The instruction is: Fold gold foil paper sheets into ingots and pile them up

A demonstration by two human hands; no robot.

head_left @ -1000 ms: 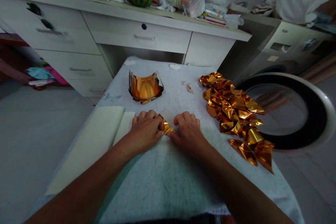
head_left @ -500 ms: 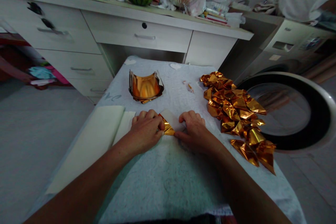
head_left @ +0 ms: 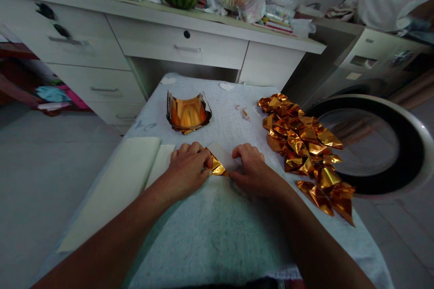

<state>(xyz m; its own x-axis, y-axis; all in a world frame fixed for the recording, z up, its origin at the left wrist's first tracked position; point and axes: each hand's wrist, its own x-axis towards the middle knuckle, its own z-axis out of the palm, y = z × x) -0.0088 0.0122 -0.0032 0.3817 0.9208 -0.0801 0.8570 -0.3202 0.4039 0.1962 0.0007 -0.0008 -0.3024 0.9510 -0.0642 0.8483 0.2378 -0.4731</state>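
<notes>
Glossy foil (head_left: 218,168), matt cloth (head_left: 213,239)

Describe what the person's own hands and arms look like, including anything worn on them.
The left hand and right hand are bare, with no gloves or rings showing. The left forearm and right forearm are uncovered too: no sleeve, watch or bracelet shows.

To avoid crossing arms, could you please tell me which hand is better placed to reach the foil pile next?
Probably the right hand: it is nearer the foil pile, while the left hand is farther off and holds the foil piece.
</notes>
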